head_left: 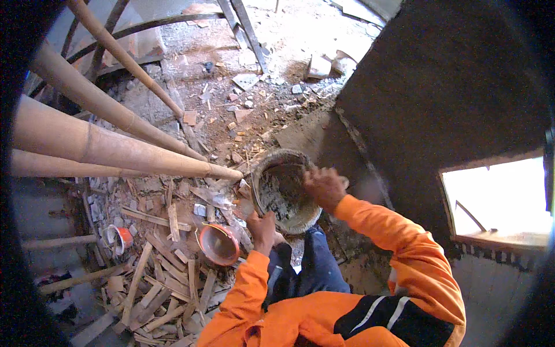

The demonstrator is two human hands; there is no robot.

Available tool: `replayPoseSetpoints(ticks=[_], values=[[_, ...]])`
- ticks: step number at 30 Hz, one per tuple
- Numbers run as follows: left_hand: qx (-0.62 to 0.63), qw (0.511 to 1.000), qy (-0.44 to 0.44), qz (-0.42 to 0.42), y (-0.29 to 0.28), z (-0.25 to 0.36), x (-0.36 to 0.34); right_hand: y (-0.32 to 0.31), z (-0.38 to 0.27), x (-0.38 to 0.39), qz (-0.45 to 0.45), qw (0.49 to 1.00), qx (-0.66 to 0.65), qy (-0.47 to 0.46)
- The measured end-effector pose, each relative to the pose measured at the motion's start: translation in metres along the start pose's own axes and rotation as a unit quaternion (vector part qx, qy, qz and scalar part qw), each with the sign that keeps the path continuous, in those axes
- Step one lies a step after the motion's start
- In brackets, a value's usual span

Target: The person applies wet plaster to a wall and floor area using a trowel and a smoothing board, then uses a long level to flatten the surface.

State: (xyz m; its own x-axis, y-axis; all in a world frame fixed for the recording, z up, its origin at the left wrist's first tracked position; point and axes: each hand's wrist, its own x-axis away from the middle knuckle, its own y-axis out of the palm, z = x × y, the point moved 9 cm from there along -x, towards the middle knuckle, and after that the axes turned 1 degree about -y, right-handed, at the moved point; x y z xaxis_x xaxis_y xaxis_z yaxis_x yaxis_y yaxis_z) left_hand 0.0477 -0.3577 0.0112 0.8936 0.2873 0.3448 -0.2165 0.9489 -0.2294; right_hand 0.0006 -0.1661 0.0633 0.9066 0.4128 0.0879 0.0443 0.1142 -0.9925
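Observation:
A round, mortar-caked bucket (307, 222) stands in front of my legs, with wet grey mortar (280, 199) inside. My left hand (263, 230) is closed at its near left rim, and its fingertips are partly hidden. Over the right side of the opening, my right hand (325, 188) is wrapped around a tool with a handle. A pale handle end (345, 182) sticks out past the fist; the tool's working end cannot be made out. An orange bucket (219, 244) with a dusty inside sits to the left of my left hand.
Thick bamboo poles (115, 141) slant in from the left, one ending by the bucket. Wood scraps (167, 289) and rubble (245, 115) litter the floor. A small orange-and-white pail (118, 238) stands left. At right rises a dark plastered wall (445, 87) with a bright opening (497, 196).

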Motion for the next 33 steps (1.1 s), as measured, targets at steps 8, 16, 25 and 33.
replayPoseSetpoints(ticks=[8, 16, 25, 33], values=[[-0.043, 0.999, 0.018, -0.016, -0.03, -0.025, 0.006, -0.009, -0.033, 0.045, -0.292, 0.923, -0.251, 0.015], [-0.025, 0.995, 0.049, -0.089, -0.01, 0.014, 0.03, -0.035, 0.009, 0.052, -0.095, 0.992, -0.041, 0.066], [-0.157, 0.978, 0.117, -0.066, -0.013, 0.042, 0.043, -0.007, -0.022, 0.115, -0.236, 0.91, -0.325, 0.105], [-0.208, 0.963, 0.096, -0.14, 0.003, 0.027, 0.056, -0.046, 0.002, 0.138, -0.146, 0.967, -0.118, 0.17]])
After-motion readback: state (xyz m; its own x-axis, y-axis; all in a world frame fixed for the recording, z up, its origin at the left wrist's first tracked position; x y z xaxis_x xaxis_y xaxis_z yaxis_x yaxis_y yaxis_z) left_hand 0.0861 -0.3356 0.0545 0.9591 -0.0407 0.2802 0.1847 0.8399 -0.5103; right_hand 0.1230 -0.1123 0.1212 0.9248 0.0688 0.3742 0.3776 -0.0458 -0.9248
